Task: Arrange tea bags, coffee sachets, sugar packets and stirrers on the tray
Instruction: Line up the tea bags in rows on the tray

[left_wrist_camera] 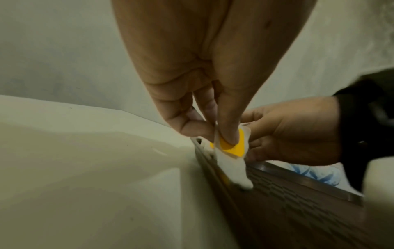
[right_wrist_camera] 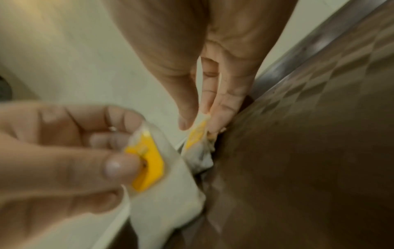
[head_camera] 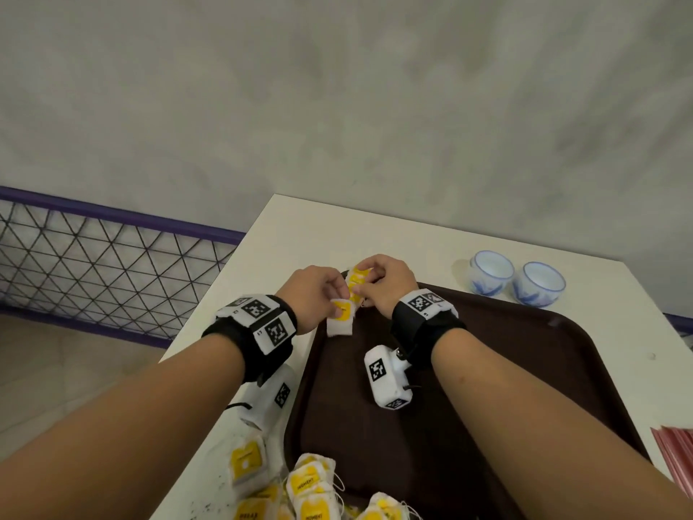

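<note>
Hands met at the tray's far left corner, centre of the head view. Left hand (head_camera: pixel 313 294) pinched a tea bag (head_camera: pixel 340 319) by its yellow tag, thumb vs. fingers, the white pouch hanging w/ its lower end at the tray (head_camera: pixel 506 369) floor just inside the rim. Right hand (head_camera: pixel 386 285) pinched a second tea bag (head_camera: pixel 354 281) beside it, fingers curled round the top edge; whether that bag touched the tray could not be told. More loose tea bags (head_camera: pixel 311 482) lay at bottom centre, some on the table (head_camera: pixel 300 227), some over the tray's near edge. Two cups (head_camera: pixel 515 277) stood upper right, off the tray.

Judgement: placing step, early in the task. To do well: lower each pouch flat, tags facing up, edges parallel to the rim, bags adjacent w/o overlap; release only once the pouch rests.
</note>
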A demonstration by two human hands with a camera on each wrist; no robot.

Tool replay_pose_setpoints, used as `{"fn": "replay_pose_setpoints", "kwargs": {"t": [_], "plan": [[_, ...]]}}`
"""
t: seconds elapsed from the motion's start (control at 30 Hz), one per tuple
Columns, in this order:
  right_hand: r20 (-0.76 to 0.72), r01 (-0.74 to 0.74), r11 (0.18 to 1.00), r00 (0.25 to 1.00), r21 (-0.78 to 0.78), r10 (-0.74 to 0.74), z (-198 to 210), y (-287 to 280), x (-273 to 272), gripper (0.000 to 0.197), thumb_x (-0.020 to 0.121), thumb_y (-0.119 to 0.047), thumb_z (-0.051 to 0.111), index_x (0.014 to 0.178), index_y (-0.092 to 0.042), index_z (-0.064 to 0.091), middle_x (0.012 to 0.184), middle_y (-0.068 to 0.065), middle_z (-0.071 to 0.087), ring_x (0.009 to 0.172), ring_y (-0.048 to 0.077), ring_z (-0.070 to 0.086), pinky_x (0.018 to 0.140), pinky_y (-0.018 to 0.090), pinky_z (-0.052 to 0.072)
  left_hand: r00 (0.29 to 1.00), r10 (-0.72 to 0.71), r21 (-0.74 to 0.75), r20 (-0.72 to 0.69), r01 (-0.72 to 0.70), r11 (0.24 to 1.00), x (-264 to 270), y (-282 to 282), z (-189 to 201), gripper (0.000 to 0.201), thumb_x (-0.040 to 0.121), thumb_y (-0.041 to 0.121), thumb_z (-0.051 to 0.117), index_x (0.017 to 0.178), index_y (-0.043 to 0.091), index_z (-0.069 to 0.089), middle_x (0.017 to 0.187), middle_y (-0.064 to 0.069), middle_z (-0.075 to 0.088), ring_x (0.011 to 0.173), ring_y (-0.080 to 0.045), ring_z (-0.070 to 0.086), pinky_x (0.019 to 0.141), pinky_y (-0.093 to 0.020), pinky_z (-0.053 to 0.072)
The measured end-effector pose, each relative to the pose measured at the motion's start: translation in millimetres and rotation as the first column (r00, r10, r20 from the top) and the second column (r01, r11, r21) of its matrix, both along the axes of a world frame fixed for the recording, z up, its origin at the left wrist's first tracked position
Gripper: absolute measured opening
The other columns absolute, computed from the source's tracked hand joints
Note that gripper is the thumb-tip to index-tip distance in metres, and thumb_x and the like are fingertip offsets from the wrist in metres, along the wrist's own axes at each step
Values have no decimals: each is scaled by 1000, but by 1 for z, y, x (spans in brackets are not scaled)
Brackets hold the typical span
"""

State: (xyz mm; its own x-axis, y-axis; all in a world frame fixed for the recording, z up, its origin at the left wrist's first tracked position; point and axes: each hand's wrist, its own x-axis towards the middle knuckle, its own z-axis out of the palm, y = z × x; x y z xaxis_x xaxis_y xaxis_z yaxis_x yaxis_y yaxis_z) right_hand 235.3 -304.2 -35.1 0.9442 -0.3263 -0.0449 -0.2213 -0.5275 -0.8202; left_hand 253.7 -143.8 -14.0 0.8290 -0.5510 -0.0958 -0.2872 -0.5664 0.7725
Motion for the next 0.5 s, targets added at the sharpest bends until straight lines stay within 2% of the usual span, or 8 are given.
{"fn": "replay_pose_setpoints", "kwargs": {"t": [0.1, 0.2, 0.27, 0.37, 0.43, 0.5], "plan": [[15, 27, 996, 999, 90, -28, 10, -10, -9, 23, 82, -4, 71, 100, -16, 63, 76, -3, 54, 60, 17, 59, 76, 46, 59, 999, 5, 24, 43, -6, 1000, 4, -5, -4, 27, 72, -8, 70, 84, 15, 66, 72, 6, 57, 59, -2, 49, 55, -6, 39], [24, 13, 997, 1000, 79, -15, 25, -21, -26, 26, 85, -7, 69, 110, -12, 63, 78, -3, 55, 63, 15, 57, 71, 40, 61, 997, 5, 24, 82, -7, 1000, 7, -11, -7, 29, 70, -11, 68, 85, 14, 67, 78, 2, 59, 64, -6, 52, 58, -7, 40], [22, -18, 998, 1000, 57, 17, 34, -24, -40, 25, 85, -8, 68, 110, -13, 63, 74, -4, 57, 65, 13, 57, 68, 37, 61, 994, 9, 22, 110, -11, 1000, 8, -14, -8, 32, 68, -12, 66, 84, 15, 64, 82, 0, 59, 73, -12, 55, 64, -14, 44], [18, -74, 997, 997, 37, 73, 46, -28, -66, 19, 85, -12, 68, 103, -18, 64, 75, -4, 59, 66, 14, 58, 72, 42, 60, 984, 54, 45, 170, -62, 997, 9, -16, -11, 35, 65, -11, 69, 85, 16, 62, 93, -2, 56, 86, -16, 56, 74, -27, 47], [6, -114, 993, 994, 15, 114, 53, -31, -85, 17, 85, -13, 68, 101, -20, 64, 79, -1, 61, 65, 14, 57, 72, 41, 58, 974, 104, 31, 201, -112, 993, 8, -13, -9, 35, 66, -7, 74, 91, 15, 63, 101, -1, 54, 92, -16, 56, 77, -28, 46], [-32, -172, 983, 985, -68, 170, 57, -31, -107, 18, 84, -17, 70, 100, -23, 64, 82, -1, 65, 64, 9, 56, 69, 36, 55, 972, 120, -12, 202, -120, 993, 5, -3, 0, 35, 69, 2, 78, 97, 16, 61, 104, 2, 54, 92, -13, 56, 78, -26, 45]]}}
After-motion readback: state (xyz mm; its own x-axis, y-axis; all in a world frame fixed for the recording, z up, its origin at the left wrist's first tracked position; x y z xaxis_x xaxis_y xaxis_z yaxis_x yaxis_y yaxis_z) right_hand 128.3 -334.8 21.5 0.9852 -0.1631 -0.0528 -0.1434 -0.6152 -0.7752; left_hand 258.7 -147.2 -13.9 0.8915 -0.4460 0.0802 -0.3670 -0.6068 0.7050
